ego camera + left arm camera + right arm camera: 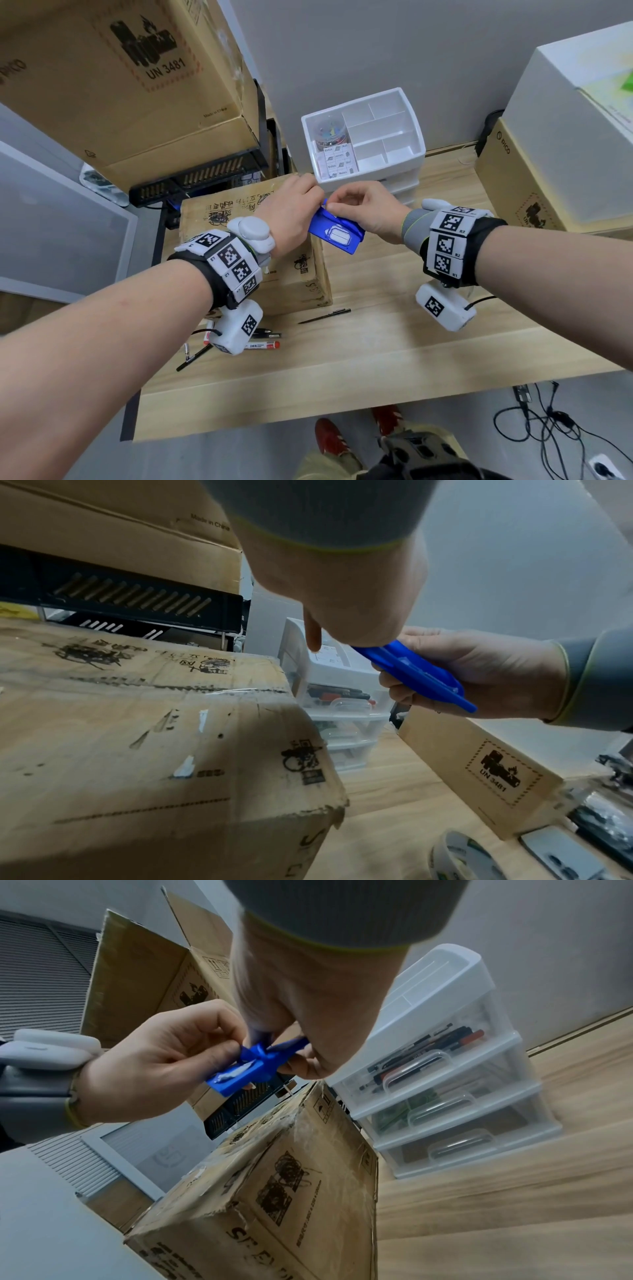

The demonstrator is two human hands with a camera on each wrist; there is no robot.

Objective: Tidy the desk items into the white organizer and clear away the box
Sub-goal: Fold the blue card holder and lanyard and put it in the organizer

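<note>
both hands pinch blue packet between fingers.

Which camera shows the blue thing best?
The head view: the blue thing shows its flat face with a white label, held by both hands. In the left wrist view it is seen edge-on; in the right wrist view, fingers partly hide it.

Blue card tilted above worn box
</note>
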